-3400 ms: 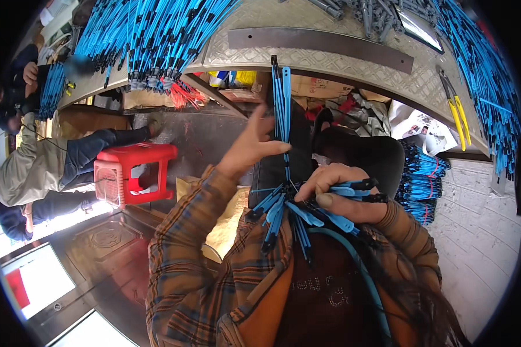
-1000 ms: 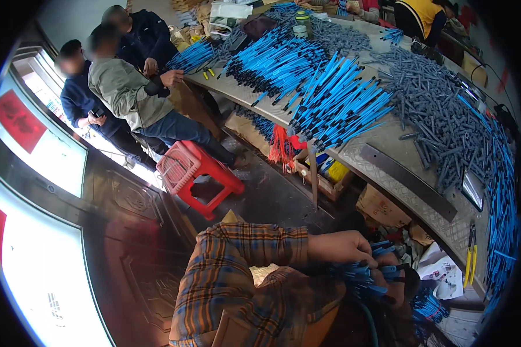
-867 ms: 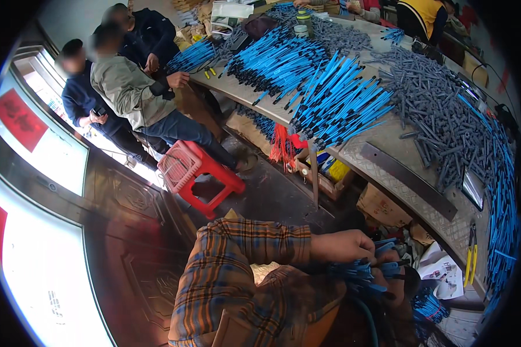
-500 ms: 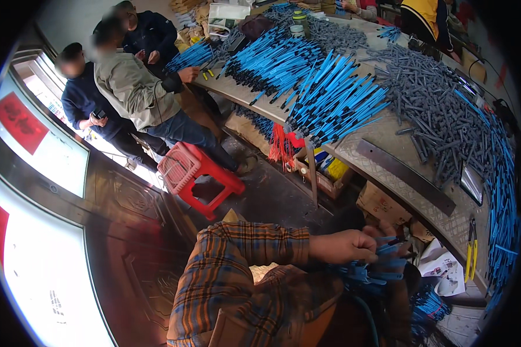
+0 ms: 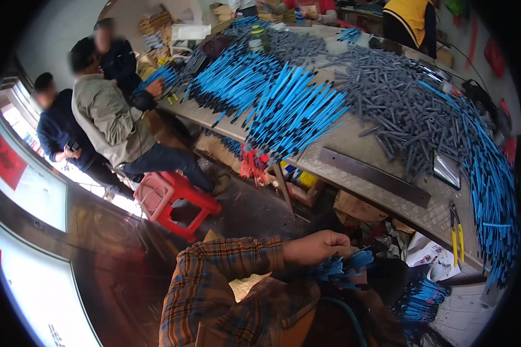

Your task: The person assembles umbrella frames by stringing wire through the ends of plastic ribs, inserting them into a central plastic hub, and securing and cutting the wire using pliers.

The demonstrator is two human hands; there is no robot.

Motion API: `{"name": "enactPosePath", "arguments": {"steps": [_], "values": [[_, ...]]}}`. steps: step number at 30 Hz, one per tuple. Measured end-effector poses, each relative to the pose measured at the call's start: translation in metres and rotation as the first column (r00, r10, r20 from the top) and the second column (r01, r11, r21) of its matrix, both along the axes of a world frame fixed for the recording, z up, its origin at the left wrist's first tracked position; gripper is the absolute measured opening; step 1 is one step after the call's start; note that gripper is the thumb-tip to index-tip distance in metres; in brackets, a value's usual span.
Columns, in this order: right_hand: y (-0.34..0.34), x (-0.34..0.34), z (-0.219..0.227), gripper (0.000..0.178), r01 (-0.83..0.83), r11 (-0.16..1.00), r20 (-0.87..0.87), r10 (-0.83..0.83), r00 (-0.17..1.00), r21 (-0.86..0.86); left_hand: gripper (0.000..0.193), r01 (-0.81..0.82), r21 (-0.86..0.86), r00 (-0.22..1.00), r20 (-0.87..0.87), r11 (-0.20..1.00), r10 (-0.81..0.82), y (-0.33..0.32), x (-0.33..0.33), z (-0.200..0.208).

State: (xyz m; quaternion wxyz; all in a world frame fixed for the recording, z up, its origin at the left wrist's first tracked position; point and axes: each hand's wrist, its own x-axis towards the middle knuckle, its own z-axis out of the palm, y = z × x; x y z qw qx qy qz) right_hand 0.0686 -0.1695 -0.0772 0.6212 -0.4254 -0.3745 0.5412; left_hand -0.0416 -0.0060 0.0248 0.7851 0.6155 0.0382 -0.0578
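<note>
My left hand (image 5: 318,247) is closed, its fingertips pinched at a bunch of slim blue plastic strips (image 5: 333,269) above my lap. Several strips fan out with their rounded flat ends (image 5: 362,258) past my fingers. My right hand (image 5: 356,280) is low against the same bunch, in shadow. Its fingers are mostly hidden behind the strips, so their grip does not show. Beside my legs, on the right, stands a tied bundle of similar blue strips (image 5: 425,298).
The table (image 5: 353,139) carries heaps of black-tipped blue sticks (image 5: 298,110) and grey plastic tubes (image 5: 396,104). A dark metal bar (image 5: 373,176), yellow-handled pliers (image 5: 457,240) and a phone-like slab (image 5: 447,170) lie near its front edge. People stand left by a red stool (image 5: 176,202).
The view has shifted, so the table appears further left. My right hand, blurred above the strips before, is now lower beside them. My left hand stays closed at the bunch.
</note>
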Motion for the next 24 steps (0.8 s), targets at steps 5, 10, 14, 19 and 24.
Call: {"name": "enactPosePath", "arguments": {"steps": [5,10,14,19,24], "values": [[0.005,0.001,0.02,0.054,-0.07,0.997,-0.044,0.071,0.997,0.013,0.022,0.045,-0.065,0.997,-0.063,0.997,-0.049,-0.002,0.004,0.017],[0.009,0.013,0.063,0.043,-0.282,0.959,0.047,0.284,0.958,-0.039,0.019,0.118,-0.061,0.982,-0.144,0.991,-0.126,-0.004,-0.004,0.019],[0.019,0.019,0.063,0.03,-0.428,0.903,0.123,0.428,0.896,-0.024,0.017,0.186,-0.032,0.961,-0.203,0.982,-0.188,0.008,0.003,0.018],[0.01,0.006,0.038,0.022,-0.28,0.957,0.013,0.282,0.959,-0.073,0.013,0.097,-0.134,0.964,-0.232,0.986,-0.127,0.011,0.011,0.023],[0.008,-0.004,0.028,0.023,-0.023,0.998,0.033,0.021,0.999,0.054,0.012,0.06,-0.247,0.953,-0.273,0.967,-0.129,0.022,0.012,0.017]]}}
